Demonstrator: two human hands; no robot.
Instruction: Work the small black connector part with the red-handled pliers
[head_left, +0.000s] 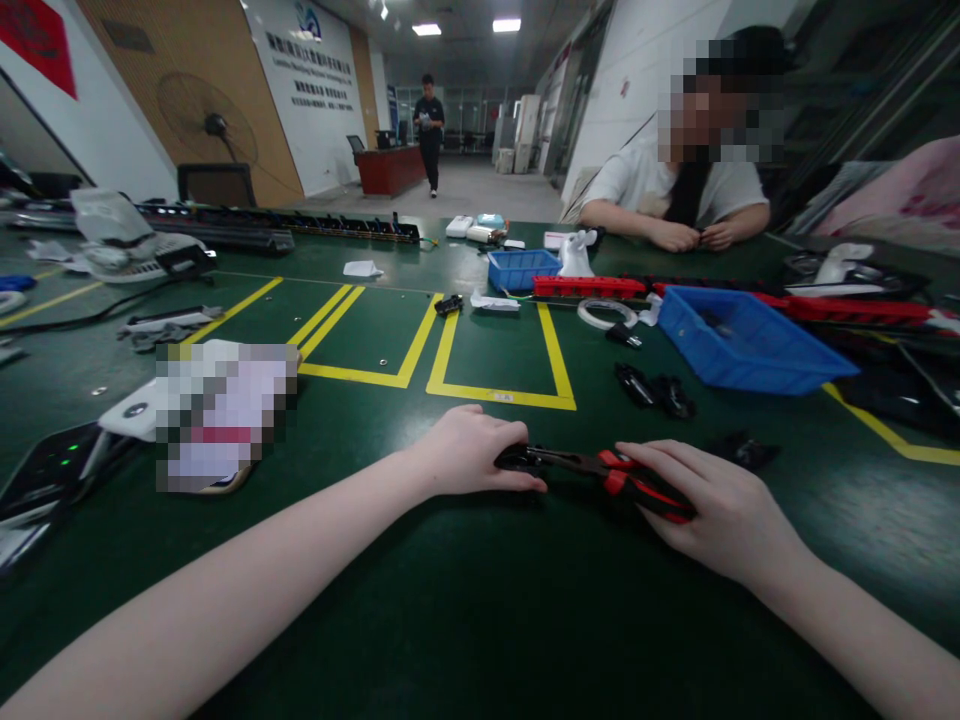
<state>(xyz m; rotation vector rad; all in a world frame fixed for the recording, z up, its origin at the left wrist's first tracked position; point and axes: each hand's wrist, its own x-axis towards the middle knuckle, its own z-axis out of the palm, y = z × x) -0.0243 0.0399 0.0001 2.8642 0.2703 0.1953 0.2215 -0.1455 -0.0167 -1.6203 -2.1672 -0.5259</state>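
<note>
In my right hand [712, 500] is a pair of long-nose pliers [626, 480] with red and black handles, my fingers wrapped round them. Their jaws point left and meet a small black part [517, 457]. My left hand [472, 452] pinches that part between thumb and fingers, which hide most of it, so its exact kind does not show. Both hands are just above the dark green table [420, 620]. Right of the pliers lies a dark crumpled piece [742, 450], and beyond it are black parts in bundles [652, 390].
A blue bin [750, 345] stands at the right, a smaller blue bin [523, 268] farther back. Red strips [592, 287] lie behind. A phone [232, 420] and a white device [150, 405] are at the left. A person [682, 190] sits opposite; another person [429, 130] stands far back.
</note>
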